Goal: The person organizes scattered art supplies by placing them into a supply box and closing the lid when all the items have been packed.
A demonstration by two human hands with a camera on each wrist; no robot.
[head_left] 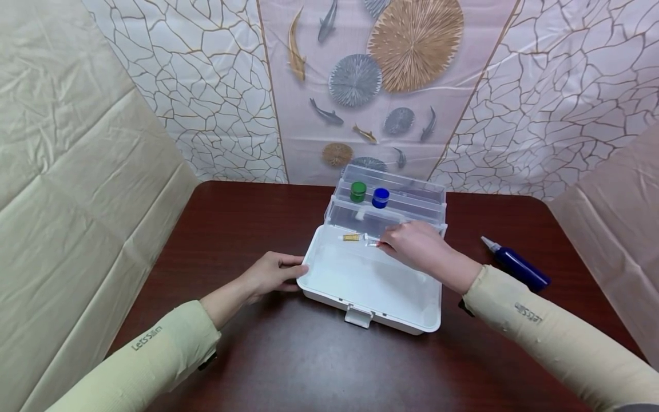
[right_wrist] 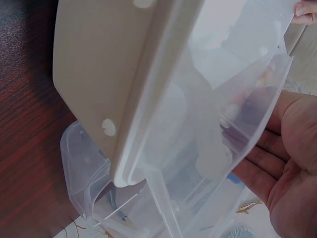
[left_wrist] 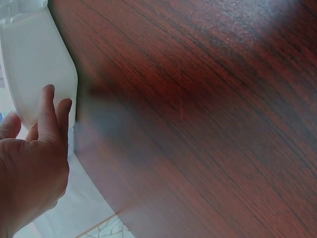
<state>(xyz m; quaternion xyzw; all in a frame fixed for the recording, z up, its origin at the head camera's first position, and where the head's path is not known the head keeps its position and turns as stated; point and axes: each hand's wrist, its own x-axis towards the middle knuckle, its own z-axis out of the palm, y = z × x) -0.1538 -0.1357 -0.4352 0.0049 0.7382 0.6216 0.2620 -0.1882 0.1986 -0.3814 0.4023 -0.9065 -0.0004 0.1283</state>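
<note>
Left grip (head_left: 273, 272) pinches the white plastic box (head_left: 370, 292); right grip (head_left: 416, 243) pinches a small red-and-silver tube (head_left: 373, 244), likely setting it inside. Next needs gentle letting go.

Box (head_left: 355, 277) on table (head_left: 247, 355); tray (head_left: 418, 200) at box's rear, two jars (head_left: 380, 198) side by side in it. Tubes (head_left: 352, 237), seemingly two, in box near rear, right hand (head_left: 414, 245) partly hiding one. Left hand (head_left: 270, 274) at box's left edge. Bottle (head_left: 519, 266) right of box.
</note>
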